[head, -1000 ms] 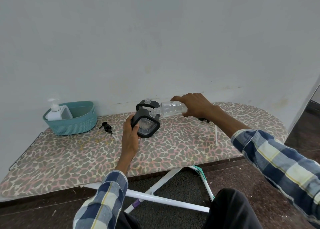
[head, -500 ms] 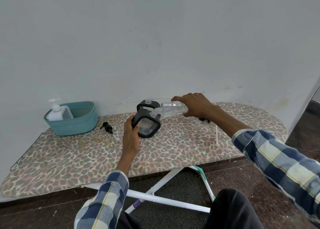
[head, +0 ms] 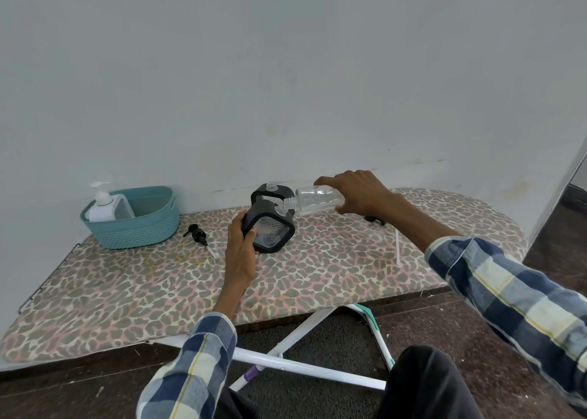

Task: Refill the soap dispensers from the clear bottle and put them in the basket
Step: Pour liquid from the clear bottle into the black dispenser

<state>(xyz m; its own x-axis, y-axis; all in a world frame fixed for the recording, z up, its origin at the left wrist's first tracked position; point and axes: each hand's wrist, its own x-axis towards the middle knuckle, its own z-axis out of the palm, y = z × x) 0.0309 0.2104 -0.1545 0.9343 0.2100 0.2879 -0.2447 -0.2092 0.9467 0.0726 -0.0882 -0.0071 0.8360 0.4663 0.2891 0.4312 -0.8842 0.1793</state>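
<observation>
My left hand [head: 242,244] grips a black-framed clear soap dispenser [head: 272,232], tilted on the leopard-print ironing board [head: 317,269]. My right hand [head: 359,193] holds the clear bottle [head: 317,200] on its side, its open neck touching the dispenser's mouth. A second black dispenser [head: 270,192] with an open neck stands right behind, against the wall. At the far left, a teal basket [head: 139,228] contains a white pump dispenser [head: 103,207].
A black pump head [head: 199,236] with its tube lies between the basket and my left hand. Another black pump part [head: 374,219] and a thin white tube [head: 396,245] lie under my right forearm. The wall runs along the board's far edge.
Both hands keep their grip and the bottle stays tipped into the dispenser. Positions are almost unchanged.
</observation>
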